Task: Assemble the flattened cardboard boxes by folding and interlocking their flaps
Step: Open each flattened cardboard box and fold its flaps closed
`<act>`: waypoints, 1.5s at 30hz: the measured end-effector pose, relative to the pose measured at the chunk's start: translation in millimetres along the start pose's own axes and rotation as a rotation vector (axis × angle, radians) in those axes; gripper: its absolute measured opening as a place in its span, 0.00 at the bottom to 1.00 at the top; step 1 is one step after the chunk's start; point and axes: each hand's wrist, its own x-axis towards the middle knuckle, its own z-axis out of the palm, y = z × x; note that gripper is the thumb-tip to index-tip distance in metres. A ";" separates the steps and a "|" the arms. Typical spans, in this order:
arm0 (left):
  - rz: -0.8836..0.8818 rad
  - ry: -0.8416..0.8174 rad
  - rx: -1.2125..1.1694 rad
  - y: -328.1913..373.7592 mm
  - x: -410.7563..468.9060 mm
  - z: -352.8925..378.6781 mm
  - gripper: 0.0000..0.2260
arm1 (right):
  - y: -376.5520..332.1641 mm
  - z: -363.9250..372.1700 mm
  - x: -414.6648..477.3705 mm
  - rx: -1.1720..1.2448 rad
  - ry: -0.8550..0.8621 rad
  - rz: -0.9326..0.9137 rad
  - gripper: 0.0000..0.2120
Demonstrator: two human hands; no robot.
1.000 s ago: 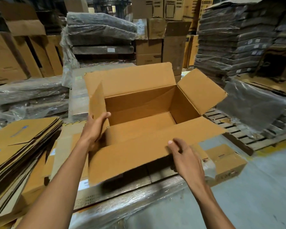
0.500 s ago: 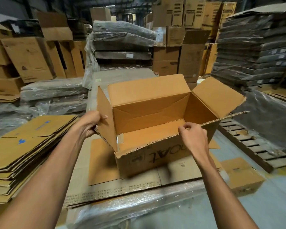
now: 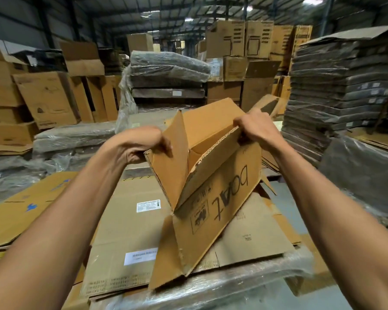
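A brown cardboard box (image 3: 220, 193) printed "boAt" is lifted and tilted in front of me, its printed side facing me and its lower flaps touching the stack below. My left hand (image 3: 141, 146) grips the top of the box's left end flap. My right hand (image 3: 255, 128) grips the upper edge of the printed side panel at the right corner. The box's top is open and its inside is partly visible. It hangs over a stack of flattened cardboard sheets (image 3: 130, 222) with white labels.
The flat sheets lie on a plastic-wrapped pallet load (image 3: 211, 291). Another pile of flattened boxes (image 3: 20, 215) is at the left. Wrapped bundles (image 3: 168, 72) and stacked cartons (image 3: 43, 97) stand behind. A tall wrapped stack (image 3: 341, 86) rises at the right.
The box has been lifted off the stack and tipped up, its printed side now facing me. Both hands rose with it, and the view tilted upward.
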 end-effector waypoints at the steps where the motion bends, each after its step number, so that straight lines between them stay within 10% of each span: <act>1: 0.012 -0.013 0.036 5.8 -3.7 3.2 0.07 | -7.6 -4.1 1.5 -0.028 -0.032 -0.033 0.14; 9: 0.125 -0.171 0.245 47.9 -30.5 8.6 0.10 | -72.5 -13.6 17.6 -0.016 -0.501 -0.015 0.46; 14: 0.138 -0.161 0.187 53.8 -35.7 24.0 0.05 | -73.4 11.0 19.0 -0.249 -0.277 -0.174 0.09; 19: 0.150 -0.250 0.187 29.0 -39.1 41.9 0.10 | -59.4 36.7 13.4 -0.387 -0.258 -0.205 0.12; 26: 0.342 -0.279 -0.461 -72.3 -65.7 78.2 0.22 | -47.3 39.1 41.3 -0.158 -0.213 -0.057 0.12; 29: 0.270 -0.121 -0.506 -140.0 -75.9 117.4 0.30 | -43.1 39.3 54.5 -0.102 -0.187 -0.031 0.12; 33: 0.157 0.227 -0.321 -185.3 -73.8 174.9 0.09 | -39.9 49.5 65.9 0.080 -0.128 0.027 0.11; 38: 0.179 0.387 -0.302 -159.6 -47.2 166.2 0.05 | -21.9 53.8 46.0 0.567 -0.257 0.087 0.25; 45: 0.131 0.492 -0.475 -136.9 7.7 111.9 0.09 | 129.8 108.8 -39.5 0.270 -0.107 0.299 0.22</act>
